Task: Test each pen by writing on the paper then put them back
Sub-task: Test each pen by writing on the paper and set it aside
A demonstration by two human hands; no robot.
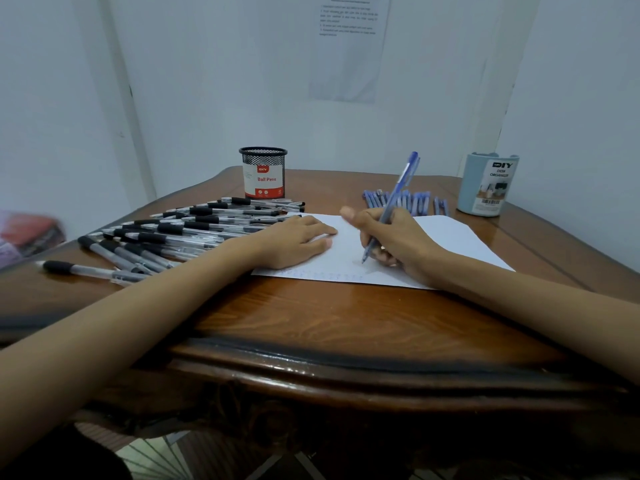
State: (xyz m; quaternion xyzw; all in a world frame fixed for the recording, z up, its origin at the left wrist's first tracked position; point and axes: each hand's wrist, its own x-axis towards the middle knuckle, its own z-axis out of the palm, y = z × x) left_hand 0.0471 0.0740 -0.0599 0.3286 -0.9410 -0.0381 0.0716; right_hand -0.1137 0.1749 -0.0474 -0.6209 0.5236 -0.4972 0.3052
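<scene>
Brown wooden table (311, 317), pale walls (214, 81)

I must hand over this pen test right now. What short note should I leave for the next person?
Left hand: flat on the paper, holding it down.
Right hand: grips a blue pen, tip at the paper.
Black pens lie loose on the table left of the paper; other blue pens lie behind it.
Done: a faint row of test marks near the paper's front edge.
Left: finish this pen; no pen shows above the mesh cup or blue organizer, so putting back remains.
</scene>
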